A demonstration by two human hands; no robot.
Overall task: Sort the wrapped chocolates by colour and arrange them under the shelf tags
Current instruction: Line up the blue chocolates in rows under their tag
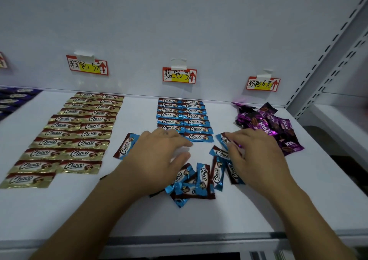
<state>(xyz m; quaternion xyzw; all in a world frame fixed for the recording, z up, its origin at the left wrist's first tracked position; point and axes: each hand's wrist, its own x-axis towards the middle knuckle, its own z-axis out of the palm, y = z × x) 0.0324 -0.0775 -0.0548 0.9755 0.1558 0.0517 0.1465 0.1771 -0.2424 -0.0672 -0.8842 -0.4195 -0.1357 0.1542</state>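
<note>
On the white metal shelf [139, 210], gold-foil wrapped chocolates [79, 132] lie flat in two long columns under the left red-and-yellow paper tag [87, 65]. Blue-foil wrapped chocolates [185, 118] form two shorter columns under the middle red-and-yellow tag [179, 75]. A loose heap of purple-foil wrapped chocolates [266, 124] sits under the right red-and-yellow tag [262, 83].

More blue chocolates are still unsorted. A jumbled pile of blue wrappers [199, 180] lies near the front of the shelf between the two hands. One single blue wrapper [124, 150] lies tilted, just beside the left hand [157, 152] on its outer side.

The left hand is palm down at the near end of the blue columns, its fingers [179, 143] straight, spread and released, holding nothing. The right hand [256, 154] is palm down over a few scattered blue wrappers beside the purple heap. Its fingers [234, 140] touch them, but whether they pinch one cannot be told.

Dark violet wrapped pieces [12, 100] show at the far left edge.
</note>
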